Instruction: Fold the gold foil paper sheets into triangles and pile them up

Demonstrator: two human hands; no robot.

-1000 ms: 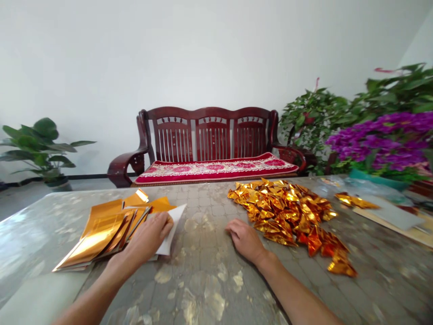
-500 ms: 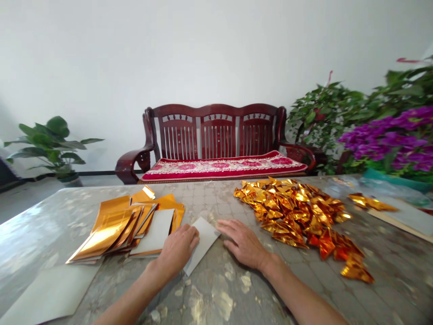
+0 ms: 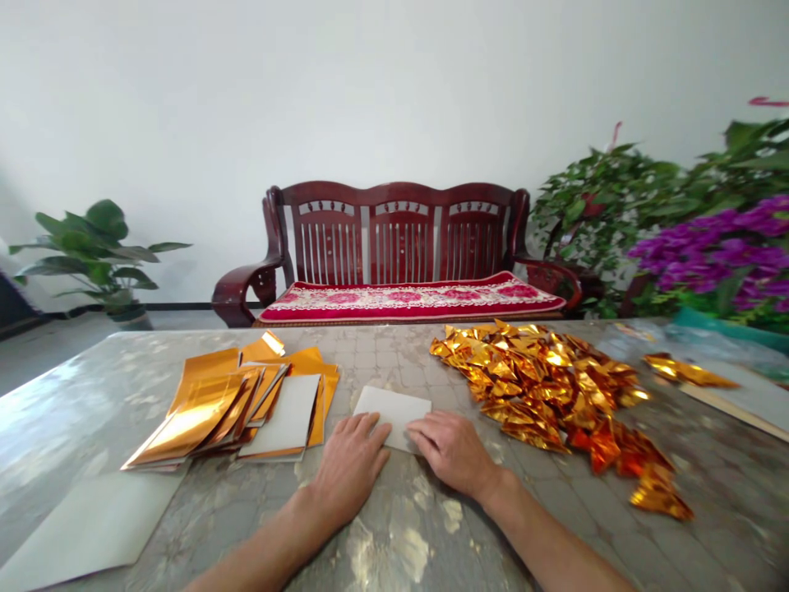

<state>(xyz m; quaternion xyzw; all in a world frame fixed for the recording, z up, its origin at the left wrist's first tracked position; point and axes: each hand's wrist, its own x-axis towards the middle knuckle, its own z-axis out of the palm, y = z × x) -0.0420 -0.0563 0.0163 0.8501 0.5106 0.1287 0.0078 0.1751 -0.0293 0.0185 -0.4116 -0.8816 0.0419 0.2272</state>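
Observation:
A pale sheet of paper (image 3: pixel 394 405) lies plain side up on the table in front of me. At its near left edge, my left hand (image 3: pixel 353 456) rests flat, thumb and fingertips touching the paper. The right corner of the sheet is under the bent fingers of my right hand (image 3: pixel 456 450), which pinch its edge. To the left is a loose stack of gold foil paper sheets (image 3: pixel 206 403), some with the pale side up. On the right sits a heap of folded gold foil pieces (image 3: pixel 536 378). My palms cover the sheet's near edge.
A larger pale sheet (image 3: pixel 92 526) lies at the table's near left. Clear plastic (image 3: pixel 740 349) and a pale board (image 3: pixel 752 395) are at the far right. Beyond the patterned table (image 3: pixel 394 534) stand a wooden bench (image 3: pixel 400 238), a potted plant (image 3: pixel 104 255) and purple flowers (image 3: pixel 721 247).
The pale paper has turned, so its long side now runs more across the table. My left hand has moved right and my right hand has closed onto the sheet's right edge.

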